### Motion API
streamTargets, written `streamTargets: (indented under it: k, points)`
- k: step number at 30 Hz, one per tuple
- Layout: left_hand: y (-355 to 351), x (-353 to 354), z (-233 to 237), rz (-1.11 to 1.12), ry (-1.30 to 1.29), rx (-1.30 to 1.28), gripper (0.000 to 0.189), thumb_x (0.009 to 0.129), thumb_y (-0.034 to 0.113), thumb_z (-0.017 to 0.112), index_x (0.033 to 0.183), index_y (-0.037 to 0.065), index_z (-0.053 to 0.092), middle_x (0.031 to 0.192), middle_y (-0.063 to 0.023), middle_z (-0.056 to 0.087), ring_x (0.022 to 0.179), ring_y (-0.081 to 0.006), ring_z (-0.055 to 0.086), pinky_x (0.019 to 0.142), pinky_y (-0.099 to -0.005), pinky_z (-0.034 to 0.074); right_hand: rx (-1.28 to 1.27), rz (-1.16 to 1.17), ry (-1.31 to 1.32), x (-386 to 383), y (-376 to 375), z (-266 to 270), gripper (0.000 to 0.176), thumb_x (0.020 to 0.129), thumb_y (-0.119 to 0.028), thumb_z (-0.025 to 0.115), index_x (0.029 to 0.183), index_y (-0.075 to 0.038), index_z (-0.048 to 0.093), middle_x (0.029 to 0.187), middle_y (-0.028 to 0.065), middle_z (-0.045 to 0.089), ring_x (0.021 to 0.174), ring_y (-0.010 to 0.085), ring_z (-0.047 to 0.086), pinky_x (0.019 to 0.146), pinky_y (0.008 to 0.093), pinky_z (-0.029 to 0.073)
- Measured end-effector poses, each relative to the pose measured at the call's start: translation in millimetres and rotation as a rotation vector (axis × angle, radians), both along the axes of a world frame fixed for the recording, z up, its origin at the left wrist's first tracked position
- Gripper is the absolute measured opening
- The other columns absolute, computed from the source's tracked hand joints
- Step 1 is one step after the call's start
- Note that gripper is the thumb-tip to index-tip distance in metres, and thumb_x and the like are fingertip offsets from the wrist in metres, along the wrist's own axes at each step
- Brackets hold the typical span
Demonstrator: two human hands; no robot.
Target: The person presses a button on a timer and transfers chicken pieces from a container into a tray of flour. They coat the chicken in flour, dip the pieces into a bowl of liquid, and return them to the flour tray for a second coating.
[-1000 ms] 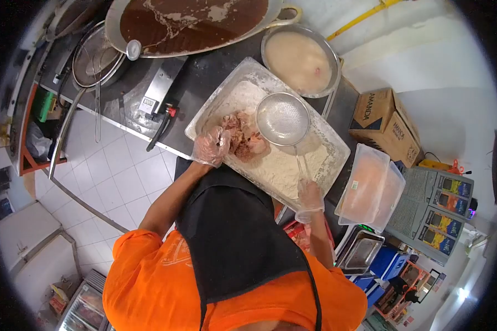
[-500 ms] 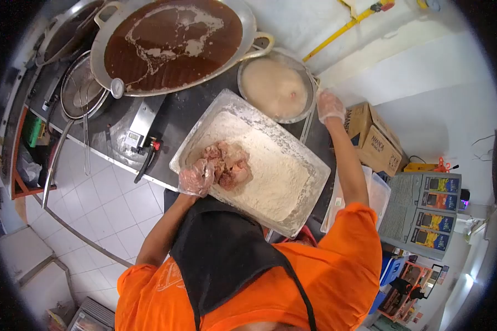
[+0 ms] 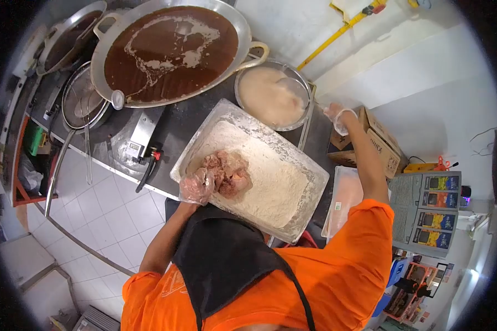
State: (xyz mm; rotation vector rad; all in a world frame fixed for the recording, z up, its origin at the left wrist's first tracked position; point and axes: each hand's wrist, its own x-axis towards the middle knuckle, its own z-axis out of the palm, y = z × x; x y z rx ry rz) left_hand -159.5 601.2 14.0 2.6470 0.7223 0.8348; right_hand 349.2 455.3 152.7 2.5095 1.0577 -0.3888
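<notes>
My left hand [image 3: 197, 187], in a clear plastic glove, is at the near left corner of a metal tray [image 3: 315, 190] of white flour [image 3: 281, 190]. Its fingers are curled beside a heap of raw meat pieces [image 3: 229, 172] lying on the flour; what they grip is hidden. To the right of a metal bowl [image 3: 309, 99], my gloved right hand [image 3: 338, 115] has its fingers drawn together. Whether they hold something thin is too small to tell. Cloudy pale liquid [image 3: 265, 99] sits in the bowl, with a curved edge showing in it.
A large two-handled pan [image 3: 246, 33] of brown liquid stands behind the tray. Further left are a round strainer [image 3: 74, 96] and another pan [image 3: 74, 38]. At the right are cardboard boxes [image 3: 378, 143] and a translucent plastic container [image 3: 345, 193]. A yellow pipe [image 3: 331, 41] runs along the wall.
My right hand has come slightly down and to the right, its wrist turning. The liquid's surface in the bowl looks disturbed, with a curved edge now visible. My left hand remains beside the meat.
</notes>
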Motion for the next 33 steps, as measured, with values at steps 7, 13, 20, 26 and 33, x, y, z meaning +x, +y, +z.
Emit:
streamTargets:
  k: [7,13,20,26,33]
  points:
    - [4,-2,7,-0.093,-0.038,0.072,0.012,0.079,0.02,0.059,0.077,0.01,0.055,0.063,-0.0096,0.056,0.053,-0.0301,0.056,0.047,-0.0435,0.043,-0.087,0.757,0.226,42,-31,-76,0.03,0.092,-0.023,0.046,0.081,0.001,0.059,0.065,0.0118,0.06,0.055,0.0263,0.056,0.051,0.0388,0.044]
    - [2,-3,1,-0.07,0.013,0.095,0.009,0.077,0.018,0.059,0.079,0.01,0.056,0.073,-0.0078,0.055,0.053,-0.0284,0.056,0.045,-0.0422,0.042,0.072,0.227,0.45,-1,-12,-76,0.028,0.093,-0.022,0.047,0.072,-0.007,0.058,0.055,0.0038,0.05,0.048,0.0198,0.05,0.043,0.0361,0.038]
    - [1,2,20,-0.059,-0.084,-0.078,0.01,0.077,0.018,0.058,0.077,0.009,0.055,0.072,-0.0084,0.055,0.053,-0.0292,0.055,0.044,-0.0414,0.043,0.379,-0.63,1.16,-26,-8,-79,0.022,0.093,-0.033,0.05,0.081,-0.014,0.053,0.058,-0.005,0.044,0.044,0.0095,0.041,0.038,0.0256,0.033]
    - [1,3,26,0.012,0.012,-0.222,0.013,0.079,0.02,0.06,0.077,0.008,0.055,0.076,-0.0124,0.06,0.061,-0.0325,0.059,0.051,-0.0451,0.048,0.201,-0.781,1.226,-29,0,-92,0.021,0.093,-0.032,0.049,0.085,-0.013,0.054,0.068,-0.0031,0.051,0.056,0.0109,0.048,0.047,0.0248,0.039]
    - [3,1,17,-0.048,-0.042,-0.175,0.015,0.077,0.018,0.061,0.085,0.008,0.054,0.077,-0.012,0.059,0.062,-0.032,0.059,0.05,-0.0449,0.047,0.38,-1.975,1.866,-13,9,-149,0.027,0.093,-0.037,0.048,0.086,-0.014,0.059,0.078,-0.0037,0.06,0.065,0.0118,0.059,0.055,0.0261,0.05]
